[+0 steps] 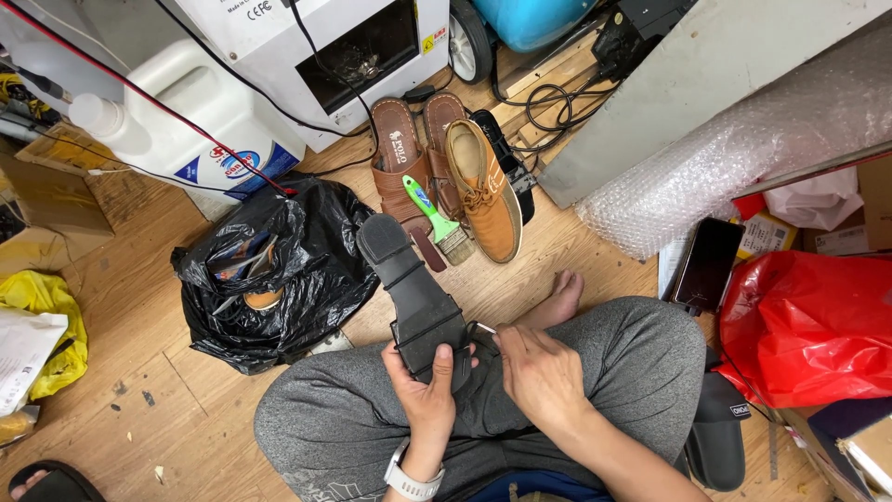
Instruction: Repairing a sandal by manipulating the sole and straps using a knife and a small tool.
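Bright, even light from overhead leaves only soft shadows. Glare glints on the crumpled black plastic bag (269, 279) and the red plastic bag (808, 325). Focus is sharp, and edges bend slightly.

Trousers: you wear grey, heathered joggers (595, 363) in a soft knit, with pale lettering near the hem by your left hand (423, 395).
Wrist: a watch (409, 482) with a white strap sits just below that hand.
Forearms: both bare, no sleeves showing above your right hand (541, 372).
Foot: bare (560, 296), beyond your right hand.
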